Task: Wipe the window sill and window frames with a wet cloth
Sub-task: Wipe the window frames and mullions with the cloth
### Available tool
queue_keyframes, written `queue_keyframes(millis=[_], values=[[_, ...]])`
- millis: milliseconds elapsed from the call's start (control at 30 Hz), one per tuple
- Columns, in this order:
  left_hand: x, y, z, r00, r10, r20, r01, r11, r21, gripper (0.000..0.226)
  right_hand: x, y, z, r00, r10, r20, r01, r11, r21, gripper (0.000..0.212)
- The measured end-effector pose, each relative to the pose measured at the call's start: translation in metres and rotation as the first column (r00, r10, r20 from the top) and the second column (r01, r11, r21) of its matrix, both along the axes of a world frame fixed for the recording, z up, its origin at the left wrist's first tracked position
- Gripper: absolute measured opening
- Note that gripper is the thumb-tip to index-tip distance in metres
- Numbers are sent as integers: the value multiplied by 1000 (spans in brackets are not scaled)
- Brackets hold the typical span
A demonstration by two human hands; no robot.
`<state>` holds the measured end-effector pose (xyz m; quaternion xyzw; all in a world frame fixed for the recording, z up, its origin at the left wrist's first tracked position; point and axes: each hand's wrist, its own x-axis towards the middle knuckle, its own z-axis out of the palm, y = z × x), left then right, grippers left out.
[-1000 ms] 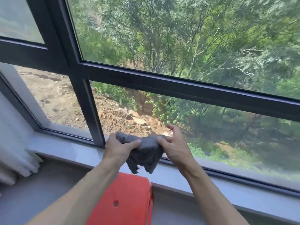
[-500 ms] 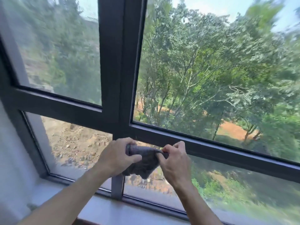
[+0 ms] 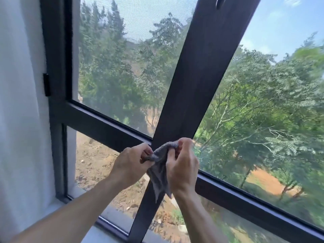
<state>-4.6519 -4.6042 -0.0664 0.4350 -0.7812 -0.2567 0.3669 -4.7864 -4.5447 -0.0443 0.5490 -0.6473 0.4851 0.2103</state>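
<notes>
Since a second ago I had raised both hands from the sill to the dark window frame (image 3: 198, 88). My left hand (image 3: 130, 164) and right hand (image 3: 182, 165) each pinched the grey cloth (image 3: 160, 170), bunched before the frame's crossing, its tail hanging down.

Both my bare forearms reach up and forward, wrists close together. My left hand (image 3: 130, 161) pinches with curled fingers (image 3: 146, 151), thumb toward the right hand. My right hand (image 3: 183, 163) is raised just beside it, fingers curled tight, knuckles toward me.
</notes>
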Motion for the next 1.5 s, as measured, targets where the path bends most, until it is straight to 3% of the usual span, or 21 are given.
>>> queue_keyframes(millis=[67,133,200,300,433,500,567,700,800,900,1000,1100,1267,1400,1500], values=[[-4,-14,-4,999,-14,-36,15,1000,17,14,3,-21,4,991,21,-133,-31,997,-70,26],[-6,-40,-12,998,-41,-52,42,999,11,12,2,-49,-9,950,-4,-311,-1,1000,-16,11],[-6,-62,-20,998,-48,-28,47,998,-31,11,-7,-66,-34,871,32,-491,78,976,201,41],[5,-93,-36,992,46,117,-7,951,-311,22,-26,-75,-66,746,126,-654,167,915,366,63],[12,-128,-51,979,66,191,51,833,-551,57,-49,-90,-36,560,116,-821,210,938,276,65],[8,-138,-57,974,53,222,89,807,-584,68,-57,-98,-30,472,55,-880,270,941,204,66],[5,-142,-62,960,56,276,124,794,-595,79,-61,-95,-52,408,111,-906,310,917,252,68],[12,-144,-68,925,12,381,213,812,-544,97,-62,-75,-85,427,220,-877,359,849,388,74],[16,-148,-68,922,-9,387,241,795,-556,85,-51,-86,-60,439,102,-893,311,915,257,69],[18,-150,-66,911,-19,413,253,814,-522,98,-47,-91,-52,511,-8,-860,334,923,190,67],[21,-151,-67,879,-7,477,269,832,-484,106,-51,-75,-81,467,74,-881,369,889,270,81],[21,-147,-63,838,-23,545,290,865,-409,107,-49,-68,-84,434,129,-892,355,885,301,81],[17,-135,-49,755,11,655,269,907,-325,96,-43,-103,-41,518,-127,-846,368,926,86,66],[25,-133,-42,716,54,696,278,892,-356,95,-56,-81,-78,457,68,-887,367,894,258,93],[28,-132,-43,769,64,636,280,861,-425,96,-60,-73,-79,434,131,-891,345,890,299,87]])
